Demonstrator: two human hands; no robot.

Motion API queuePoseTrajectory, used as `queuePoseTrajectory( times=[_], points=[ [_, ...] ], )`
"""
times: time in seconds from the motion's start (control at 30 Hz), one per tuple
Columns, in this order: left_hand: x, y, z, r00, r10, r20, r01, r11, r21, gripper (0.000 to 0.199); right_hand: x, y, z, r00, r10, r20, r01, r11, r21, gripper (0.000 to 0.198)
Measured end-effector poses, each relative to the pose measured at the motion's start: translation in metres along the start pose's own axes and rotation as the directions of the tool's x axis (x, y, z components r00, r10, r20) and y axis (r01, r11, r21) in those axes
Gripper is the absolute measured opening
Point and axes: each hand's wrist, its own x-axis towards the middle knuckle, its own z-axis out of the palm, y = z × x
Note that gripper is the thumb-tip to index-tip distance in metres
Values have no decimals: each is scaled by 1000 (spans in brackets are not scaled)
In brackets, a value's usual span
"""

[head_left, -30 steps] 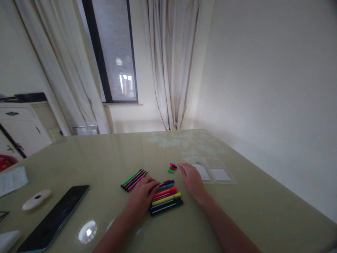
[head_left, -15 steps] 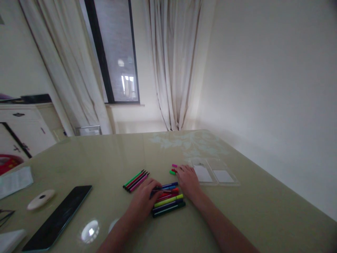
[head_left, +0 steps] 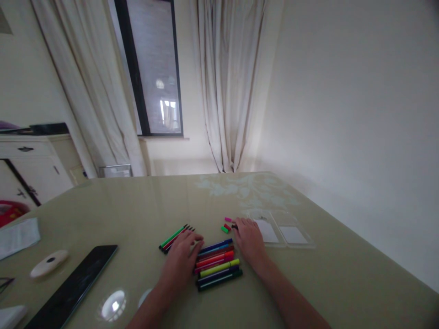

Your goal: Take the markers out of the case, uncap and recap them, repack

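With right hand (head_left: 249, 238), pinching small black cylindrical cap (head_left: 234, 226) beyond row of colourful plastic markers (head_left: 215, 261); with left hand (head_left: 182, 255), fingers parted over slim multicoloured pens (head_left: 173, 237) left of row.

Left hand (head_left: 181, 251) palm-down with thumb (head_left: 197, 249) spread, right hand (head_left: 249, 237) palm-down with fingers (head_left: 241, 223) bent, forearms (head_left: 284, 288) angled inward.

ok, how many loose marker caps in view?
4 visible: pink cap, red cap and green cap on the table, black cap at the right hand; others may be hidden.
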Motion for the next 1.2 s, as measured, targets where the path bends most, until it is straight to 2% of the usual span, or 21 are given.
queuePoseTrajectory(
  times=[0.07,0.17,0.3,0.47,0.6,0.8,0.97,1.07,1.2],
  points=[
    [4,-12,-9,992,-78,-99,89,989,118,30,0,1,1,998,-11,-59,24,974,226,25],
    [5,-27,-21,986,-130,-101,153,950,272,31,-1,2,5,991,-36,-127,98,846,524,22],
    [4,-35,-24,982,-180,-51,187,929,321,30,-4,-3,10,991,-49,-124,120,730,673,23],
    [4,-36,-19,979,-196,-53,203,942,267,27,-8,-12,6,996,-33,-87,86,682,726,19],
    [4,-35,-16,986,-159,-58,168,964,205,23,-9,-15,5,999,-29,-38,48,679,732,15],
    [6,-25,-16,986,-135,-93,138,990,25,21,-11,-18,6,998,11,-56,34,682,730,20],
    [6,-4,-13,998,-33,-55,22,983,-180,24,-13,-22,3,999,-9,-48,43,629,776,22],
    [4,5,-10,999,31,-33,-37,979,-202,20,-14,-24,3,999,-27,-32,42,609,792,21],
    [2,8,-7,998,60,-35,-66,978,-200,19,-16,-26,3,999,-52,-15,44,614,788,19]
  ],
)
